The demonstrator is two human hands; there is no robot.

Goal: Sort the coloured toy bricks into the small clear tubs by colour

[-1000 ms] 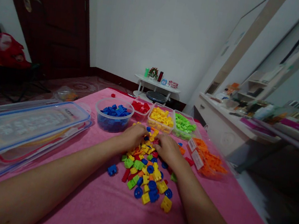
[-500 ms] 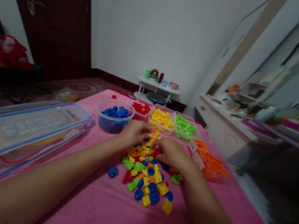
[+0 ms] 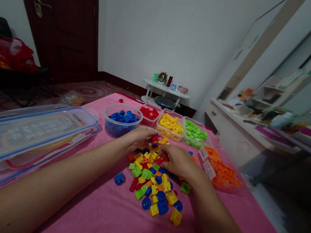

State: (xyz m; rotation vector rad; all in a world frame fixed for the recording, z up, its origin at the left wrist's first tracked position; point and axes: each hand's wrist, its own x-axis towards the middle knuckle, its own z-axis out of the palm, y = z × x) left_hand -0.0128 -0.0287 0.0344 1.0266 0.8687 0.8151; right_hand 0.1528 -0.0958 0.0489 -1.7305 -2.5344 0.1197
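A mixed pile of toy building blocks [image 3: 147,173] in yellow, green, blue, red and orange lies on the pink cloth [image 3: 95,208]. At its far end, my left hand [image 3: 140,137] has its fingers closed on a red building block [image 3: 155,138], raised slightly by the fingertips. Over the pile's right side, my right hand [image 3: 177,159] is curled, thumb and fingers bent towards red pieces; what they grip, if anything, is hidden. Blue wheels [image 3: 146,203] and a yellow block [image 3: 176,217] lie at the near end.
Behind the pile stand a round tub of blue blocks [image 3: 107,125] and boxes of red [image 3: 149,113], yellow [image 3: 171,125] and green blocks [image 3: 194,133]. An orange-block box [image 3: 219,169] lies right. Stacked lidded containers [image 3: 30,133] occupy the left. A dresser [image 3: 230,124] stands beyond.
My left hand has lifted slightly, and a red block now shows at its fingertips. My right hand stays over the pile. The whole view has shifted a little.
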